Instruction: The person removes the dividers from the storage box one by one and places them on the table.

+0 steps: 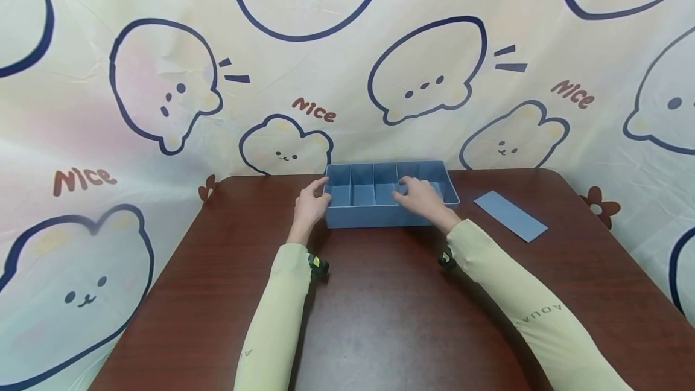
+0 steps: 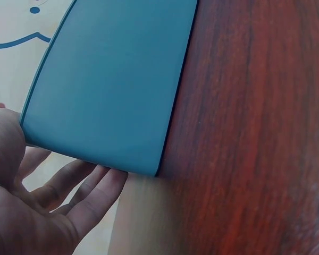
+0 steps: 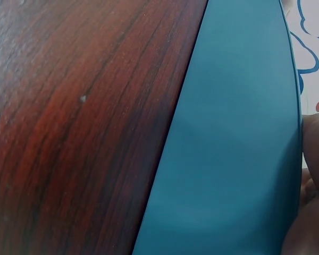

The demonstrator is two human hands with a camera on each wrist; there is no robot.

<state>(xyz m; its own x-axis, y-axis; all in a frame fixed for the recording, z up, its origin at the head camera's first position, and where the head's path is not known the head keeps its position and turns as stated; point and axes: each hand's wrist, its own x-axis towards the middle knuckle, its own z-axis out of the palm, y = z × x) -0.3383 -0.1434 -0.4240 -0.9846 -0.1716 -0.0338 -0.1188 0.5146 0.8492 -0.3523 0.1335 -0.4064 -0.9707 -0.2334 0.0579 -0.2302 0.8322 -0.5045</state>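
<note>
A blue, open-topped, rectangular box of smooth, plastic-looking material stands upright at the far edge of a dark reddish-brown, wood-grained desk, with one long wall facing the wearer. Thin blue upright partitions run from front to back and divide its interior into a row of compartments; those toward the left are narrow, and the rightmost space is wider.

The left hand lies at the box's left end. In the left wrist view its fingers, loosely extended, meet the end wall, while the thumb lies at the upper front corner; the hand rests against the box rather than clenching it.

The right hand reaches over the front rim, right of the middle, with its fingers above and partly inside the interior. The right wrist view shows only part of this hand, at the rim; whether it grasps a partition or is released cannot be told.

To the right of the box, and apart from it, a flat, light-blue rectangular panel lies obliquely on the desk. Both forearms wear pale yellow-green sleeves, each with a small dark device at the wrist. Behind the desk hangs a cream cloth printed with blue-outlined cartoon figures and the word "Nice".
</note>
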